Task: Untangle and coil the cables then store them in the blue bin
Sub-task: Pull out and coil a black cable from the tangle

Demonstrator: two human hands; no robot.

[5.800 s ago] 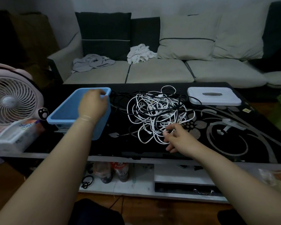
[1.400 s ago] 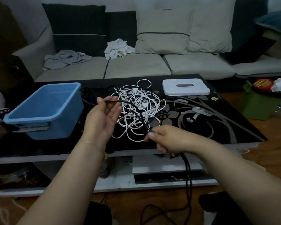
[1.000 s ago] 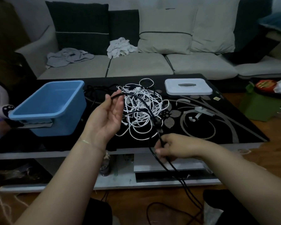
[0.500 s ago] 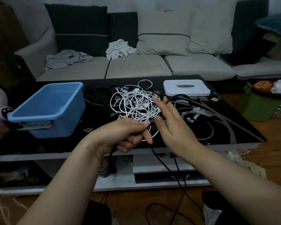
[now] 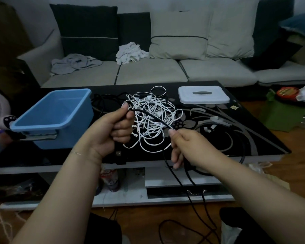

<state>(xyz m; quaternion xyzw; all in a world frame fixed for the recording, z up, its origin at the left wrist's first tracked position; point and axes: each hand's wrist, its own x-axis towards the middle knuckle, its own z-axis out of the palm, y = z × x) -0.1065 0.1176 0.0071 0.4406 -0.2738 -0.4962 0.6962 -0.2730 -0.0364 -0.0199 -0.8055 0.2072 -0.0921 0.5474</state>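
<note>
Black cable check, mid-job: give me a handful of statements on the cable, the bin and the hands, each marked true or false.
1. Both hands grip the black cable. True: the left hand and the right hand each hold it, a span running between them.
2. The blue bin already holds coiled cables. False: nothing shows inside it.
3. The white cables lie tangled on the table. True.
4. The white lid is on the bin. False: it lies on the table, right of the tangle.
5. The black cable lies wholly on the table. False: it hangs from the right hand to the floor.
</note>
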